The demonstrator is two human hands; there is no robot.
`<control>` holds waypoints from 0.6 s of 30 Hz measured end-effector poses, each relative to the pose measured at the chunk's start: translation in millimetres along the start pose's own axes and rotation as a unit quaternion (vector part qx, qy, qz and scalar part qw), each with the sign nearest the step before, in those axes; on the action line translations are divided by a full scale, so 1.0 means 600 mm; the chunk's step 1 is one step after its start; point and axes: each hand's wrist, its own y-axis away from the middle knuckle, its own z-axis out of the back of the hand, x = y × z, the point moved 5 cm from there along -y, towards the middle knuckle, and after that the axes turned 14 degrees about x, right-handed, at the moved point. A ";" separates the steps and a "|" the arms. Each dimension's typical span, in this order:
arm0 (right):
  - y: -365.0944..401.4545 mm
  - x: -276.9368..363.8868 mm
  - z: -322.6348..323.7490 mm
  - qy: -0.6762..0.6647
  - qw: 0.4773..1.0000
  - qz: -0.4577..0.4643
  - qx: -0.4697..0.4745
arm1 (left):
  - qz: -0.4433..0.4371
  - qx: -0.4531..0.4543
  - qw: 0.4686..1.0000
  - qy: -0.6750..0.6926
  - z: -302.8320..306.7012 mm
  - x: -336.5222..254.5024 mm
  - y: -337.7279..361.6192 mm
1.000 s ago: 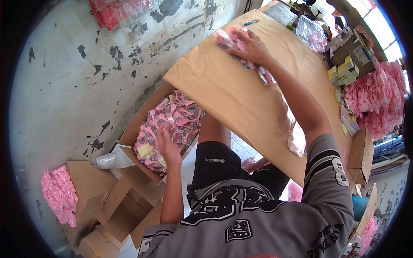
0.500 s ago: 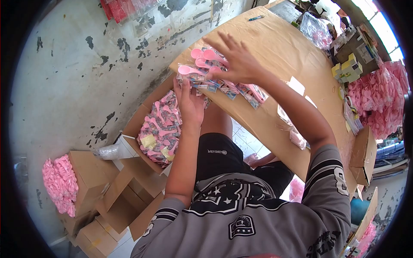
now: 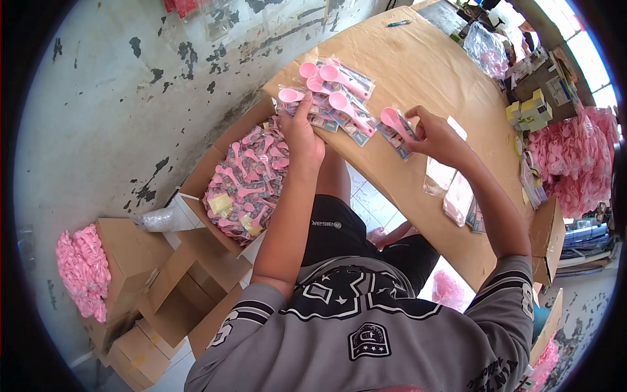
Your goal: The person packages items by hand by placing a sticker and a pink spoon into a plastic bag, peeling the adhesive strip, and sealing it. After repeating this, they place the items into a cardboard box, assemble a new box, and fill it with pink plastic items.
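Several pink measuring spoons in clear packets with printed cards lie in a pile point(image 3: 336, 98) at the table's left corner. My left hand point(image 3: 304, 138) is at the near edge of this pile, its thumb on top of a packaged spoon point(image 3: 290, 96) and its other fingers mostly hidden below. To the right, a separate packaged spoon point(image 3: 394, 123) lies at an angle near the table edge. My right hand point(image 3: 436, 136) has bent fingers closed at the handle end of that packet.
A carton point(image 3: 245, 183) full of packaged spoons stands below the table's left edge. Flat clear packets point(image 3: 457, 196) lie on the brown-covered table point(image 3: 418, 72). A pen point(image 3: 399, 23) is at the far end. Open cartons point(image 3: 189, 294) and pink bundles point(image 3: 83, 271) are at lower left.
My right hand has moved right from above the pile to the separate packet, its spread fingers now bent. My left thumb has come over the pile's edge. The view has shifted slightly.
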 end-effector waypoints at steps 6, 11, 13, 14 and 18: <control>-0.033 -0.031 0.079 -0.166 0.982 0.078 0.047 | -0.044 0.002 0.999 -0.032 -0.007 -0.008 0.006; -0.121 0.050 0.095 -0.207 0.961 0.150 0.107 | -0.074 0.027 0.996 0.036 -0.014 -0.007 0.005; -0.145 0.096 0.071 0.014 0.982 0.185 -0.043 | -0.080 0.045 0.995 0.034 -0.028 -0.013 0.013; -0.152 0.118 0.060 0.124 0.964 0.200 -0.122 | -0.084 0.056 0.994 0.032 -0.037 -0.017 0.017; -0.212 0.159 0.018 0.042 0.957 0.288 -0.011 | -0.078 0.062 0.995 -0.015 -0.051 -0.017 0.035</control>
